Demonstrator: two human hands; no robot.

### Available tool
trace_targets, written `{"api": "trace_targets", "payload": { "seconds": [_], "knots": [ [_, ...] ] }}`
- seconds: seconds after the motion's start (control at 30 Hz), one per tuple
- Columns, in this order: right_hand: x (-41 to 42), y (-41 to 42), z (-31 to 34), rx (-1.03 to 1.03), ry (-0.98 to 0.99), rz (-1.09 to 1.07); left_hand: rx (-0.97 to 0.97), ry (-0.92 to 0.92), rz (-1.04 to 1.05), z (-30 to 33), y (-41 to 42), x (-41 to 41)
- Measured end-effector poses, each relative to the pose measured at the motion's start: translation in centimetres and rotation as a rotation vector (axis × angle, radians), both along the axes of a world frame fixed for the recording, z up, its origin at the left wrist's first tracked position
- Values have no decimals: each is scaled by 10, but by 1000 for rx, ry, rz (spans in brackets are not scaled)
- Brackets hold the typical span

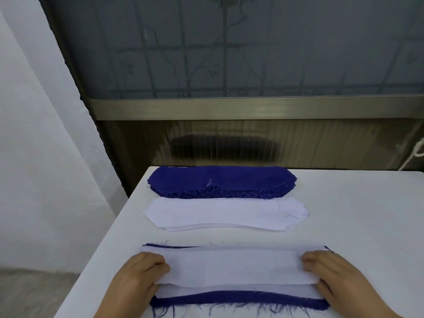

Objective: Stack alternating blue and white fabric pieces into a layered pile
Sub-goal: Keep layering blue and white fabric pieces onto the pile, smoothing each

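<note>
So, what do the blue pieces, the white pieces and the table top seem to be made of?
Blue stack: apparently woven cloth, matte; its cut edges fray into loose threads. White stack: thin fabric, maybe non-woven interfacing, since the edges look clean, but I cannot be sure. Table: smooth white surface with a faint sheen, possibly laminate or painted board.

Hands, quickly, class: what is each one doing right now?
Left hand: fingers curled on the left end of the top white piece.
Right hand: fingers curled on its right end.
</note>
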State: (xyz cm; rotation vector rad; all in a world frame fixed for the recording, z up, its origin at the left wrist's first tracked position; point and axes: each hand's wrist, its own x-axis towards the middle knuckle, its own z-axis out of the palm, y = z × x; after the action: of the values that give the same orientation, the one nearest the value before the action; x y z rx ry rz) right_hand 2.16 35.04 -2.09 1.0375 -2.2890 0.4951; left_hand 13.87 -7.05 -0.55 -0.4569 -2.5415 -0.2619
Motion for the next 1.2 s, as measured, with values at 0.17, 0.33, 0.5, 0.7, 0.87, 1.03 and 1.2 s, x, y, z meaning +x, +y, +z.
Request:
{"api": "trace_targets", "payload": {
  "seconds": [0.17,0.33,0.5,0.7,0.87,1.03,1.2],
  "knots": [
    [4,1,-3,21,24,16,50,-40,-9,-5,2,3],
    [3,4,-6,44,74,2,126,-88,18,-2,4,4],
    [2,6,-8,31,62,1,265,-98,84,-4,5,7],
    [2,10,-7,19,-7,-6,285,-159,64,-1,6,8],
    [6,7,6,60,-60,14,247,-155,35,0,5,8],
    [10,10,22,94,-120,-4,286,-155,100,4,6,11],
    [-2,5,36,208,-114,-72,220,-203,208,14,0,-1]
  ]
}}
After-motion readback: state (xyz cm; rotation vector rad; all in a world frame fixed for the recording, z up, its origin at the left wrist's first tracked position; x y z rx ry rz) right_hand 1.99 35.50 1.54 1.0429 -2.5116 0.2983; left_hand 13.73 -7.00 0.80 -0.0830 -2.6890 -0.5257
